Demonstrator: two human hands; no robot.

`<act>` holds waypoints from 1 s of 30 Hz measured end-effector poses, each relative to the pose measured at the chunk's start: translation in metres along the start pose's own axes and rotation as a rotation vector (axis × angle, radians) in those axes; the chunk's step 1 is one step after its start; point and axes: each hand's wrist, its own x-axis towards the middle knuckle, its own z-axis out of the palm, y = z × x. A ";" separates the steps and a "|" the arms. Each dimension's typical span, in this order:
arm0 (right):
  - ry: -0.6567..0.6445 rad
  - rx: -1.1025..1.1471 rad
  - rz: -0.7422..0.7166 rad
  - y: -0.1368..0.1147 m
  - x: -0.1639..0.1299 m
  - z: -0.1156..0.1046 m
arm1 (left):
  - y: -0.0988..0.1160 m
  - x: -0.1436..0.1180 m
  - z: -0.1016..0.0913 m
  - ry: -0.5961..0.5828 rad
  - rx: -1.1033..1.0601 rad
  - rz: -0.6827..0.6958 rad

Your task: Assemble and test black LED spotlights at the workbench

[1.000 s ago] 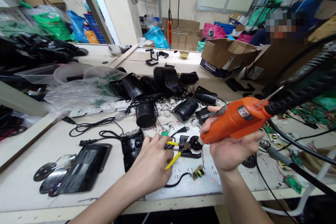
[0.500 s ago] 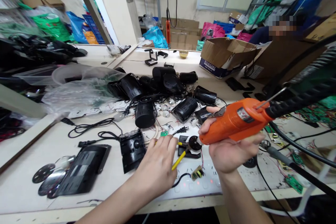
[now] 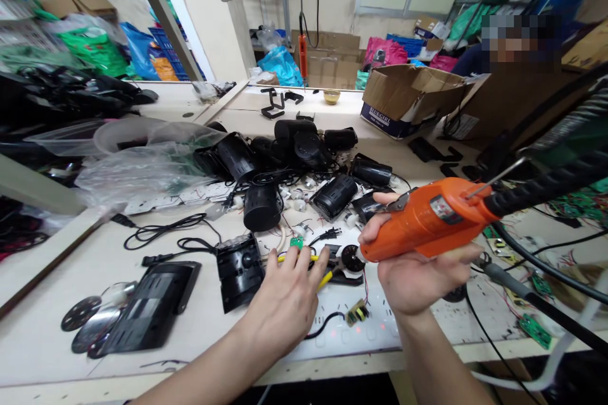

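Observation:
My left hand is closed around the yellow-handled pliers, whose jaws reach to a round black slotted disc on a small white part. In my right hand is an orange electric screwdriver, its front end at the disc's right side; the bit's contact is hard to make out. Left of my left hand lies an opened black housing. Below the disc, a small circuit board with a black cord rests on the white bench surface.
Several black cylindrical housings are heaped behind my hands. A curved black cover and shiny discs lie at the left. Green boards and cables spread at the right. Beyond stand a cardboard box and a person.
My left hand's fingers have spread further over the pliers, and the yellow handles sit closer together. My right hand and the screwdriver have hardly moved.

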 end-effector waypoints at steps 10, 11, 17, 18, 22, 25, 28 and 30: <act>-0.038 0.017 -0.081 0.001 0.000 0.000 | 0.003 0.003 0.011 0.000 0.090 0.015; -0.042 0.006 -0.079 0.002 0.000 0.000 | 0.003 0.003 0.011 -0.005 0.091 0.013; -0.056 -0.005 -0.010 0.006 0.001 0.003 | 0.004 0.005 0.010 0.003 0.141 0.015; -0.058 0.004 -0.005 0.006 0.002 0.003 | 0.003 0.005 0.010 0.009 0.150 0.022; -0.058 0.020 0.032 0.007 0.007 0.004 | 0.001 0.006 0.012 0.002 0.163 0.029; -0.055 0.020 0.045 0.007 0.011 0.003 | 0.001 0.007 0.012 -0.015 0.168 0.021; -0.039 0.026 0.060 0.006 0.013 0.003 | 0.001 0.007 0.012 -0.034 0.165 0.025; -0.027 0.022 0.071 0.006 0.014 0.004 | 0.001 0.007 0.012 -0.042 0.157 0.026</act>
